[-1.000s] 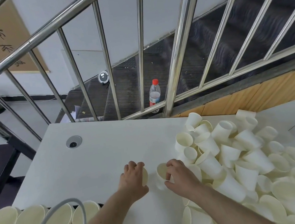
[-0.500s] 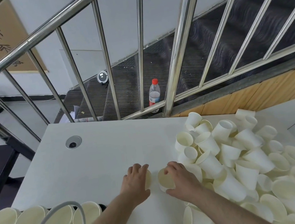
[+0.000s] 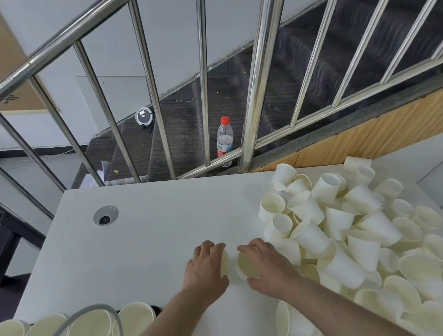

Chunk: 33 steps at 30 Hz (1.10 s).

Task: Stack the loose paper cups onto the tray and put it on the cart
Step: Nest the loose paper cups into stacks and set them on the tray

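At the lower left, upright cups (image 3: 87, 335) stood in rows, mouths up, packed rim to rim over a dark tray (image 3: 156, 308) of which only slivers showed. A grey cable (image 3: 66, 326) arched over them, close to the camera. Beyond them the white table (image 3: 141, 247) stretched away, with a round grommet (image 3: 105, 215) set near its far left corner.

Your left hand (image 3: 206, 270) lay at mid-table, fingers curled round a cup (image 3: 224, 262) turned on its side; only the cup's rim edge showed past your fingers. Just to its right, your right hand (image 3: 268, 266) gripped a second cup (image 3: 247, 265), also on its side, its open mouth facing the left-hand cup. The two cups were close but apart, with a narrow strip of table between them.

To the right, a loose pile (image 3: 362, 234) of cups covered the table's right side, lying every way, some on their sides, some mouth up, some on top of others. The right hand's knuckles sat at the pile's left edge.

Behind the table ran a steel railing (image 3: 259, 79), and beyond it dark stairs with a red-capped bottle (image 3: 224, 139) standing just behind the bottom rail.
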Each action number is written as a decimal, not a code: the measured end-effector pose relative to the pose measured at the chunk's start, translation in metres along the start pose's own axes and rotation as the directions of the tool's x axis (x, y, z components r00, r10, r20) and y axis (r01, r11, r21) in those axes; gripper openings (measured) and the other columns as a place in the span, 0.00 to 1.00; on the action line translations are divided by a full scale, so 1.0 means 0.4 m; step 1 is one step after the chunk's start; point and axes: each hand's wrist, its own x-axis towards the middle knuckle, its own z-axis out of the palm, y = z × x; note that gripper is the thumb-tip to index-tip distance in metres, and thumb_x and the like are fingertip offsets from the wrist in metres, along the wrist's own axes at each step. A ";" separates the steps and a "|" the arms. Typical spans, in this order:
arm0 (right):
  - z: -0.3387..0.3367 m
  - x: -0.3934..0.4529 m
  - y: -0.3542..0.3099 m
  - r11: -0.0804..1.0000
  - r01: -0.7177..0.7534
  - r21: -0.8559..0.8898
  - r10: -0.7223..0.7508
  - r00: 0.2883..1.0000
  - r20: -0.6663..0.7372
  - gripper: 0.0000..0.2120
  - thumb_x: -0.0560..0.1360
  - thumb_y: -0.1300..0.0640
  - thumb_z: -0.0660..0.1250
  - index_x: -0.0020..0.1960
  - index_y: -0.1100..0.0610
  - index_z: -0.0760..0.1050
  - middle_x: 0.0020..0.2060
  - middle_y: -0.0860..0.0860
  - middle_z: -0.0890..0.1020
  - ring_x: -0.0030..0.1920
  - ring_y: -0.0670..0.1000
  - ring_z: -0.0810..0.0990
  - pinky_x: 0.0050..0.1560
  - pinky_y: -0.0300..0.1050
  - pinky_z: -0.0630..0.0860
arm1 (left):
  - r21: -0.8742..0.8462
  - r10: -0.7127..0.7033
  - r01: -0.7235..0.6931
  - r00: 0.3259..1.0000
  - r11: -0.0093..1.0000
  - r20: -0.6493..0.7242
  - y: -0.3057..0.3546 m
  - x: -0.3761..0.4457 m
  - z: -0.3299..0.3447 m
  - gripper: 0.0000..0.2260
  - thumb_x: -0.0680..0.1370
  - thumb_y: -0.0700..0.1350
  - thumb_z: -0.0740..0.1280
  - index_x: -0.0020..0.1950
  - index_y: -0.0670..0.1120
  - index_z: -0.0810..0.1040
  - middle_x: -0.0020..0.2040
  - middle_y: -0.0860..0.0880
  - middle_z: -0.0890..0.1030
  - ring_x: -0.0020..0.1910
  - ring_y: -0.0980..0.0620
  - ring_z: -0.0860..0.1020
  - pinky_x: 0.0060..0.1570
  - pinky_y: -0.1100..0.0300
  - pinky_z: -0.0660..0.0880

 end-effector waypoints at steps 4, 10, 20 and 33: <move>-0.018 -0.032 -0.004 1.000 -0.023 0.018 0.024 0.999 -0.045 0.32 0.73 0.57 0.66 0.74 0.48 0.60 0.67 0.47 0.64 0.67 0.51 0.65 0.58 0.45 0.75 | -0.026 0.003 -0.004 1.000 1.000 -0.022 0.013 -0.020 -0.005 0.30 0.73 0.48 0.65 0.74 0.53 0.59 0.68 0.51 0.62 0.67 0.49 0.63 0.59 0.56 0.71; -0.044 -0.090 -0.013 0.999 -0.043 0.024 0.045 0.994 -0.101 0.31 0.73 0.57 0.66 0.73 0.48 0.61 0.67 0.46 0.63 0.67 0.50 0.65 0.56 0.44 0.75 | -0.042 0.003 -0.007 0.997 0.999 -0.080 0.038 -0.081 -0.013 0.29 0.73 0.48 0.65 0.73 0.53 0.59 0.68 0.51 0.62 0.66 0.49 0.64 0.57 0.57 0.73; 0.006 -0.271 -0.087 0.998 -0.003 0.067 0.015 0.985 -0.173 0.31 0.72 0.58 0.65 0.73 0.47 0.61 0.67 0.46 0.63 0.67 0.50 0.64 0.56 0.45 0.75 | -0.033 -0.027 0.022 0.990 0.999 -0.138 0.072 -0.313 -0.012 0.29 0.73 0.48 0.64 0.73 0.53 0.59 0.69 0.52 0.61 0.68 0.49 0.63 0.57 0.57 0.72; 0.055 -0.392 -0.278 0.989 0.123 0.085 -0.106 0.979 -0.176 0.31 0.72 0.56 0.66 0.73 0.46 0.62 0.67 0.46 0.63 0.67 0.50 0.64 0.57 0.46 0.75 | -0.062 -0.109 0.096 0.959 0.993 -0.261 -0.002 -0.568 -0.060 0.30 0.74 0.49 0.67 0.74 0.53 0.60 0.69 0.51 0.62 0.68 0.48 0.63 0.60 0.57 0.70</move>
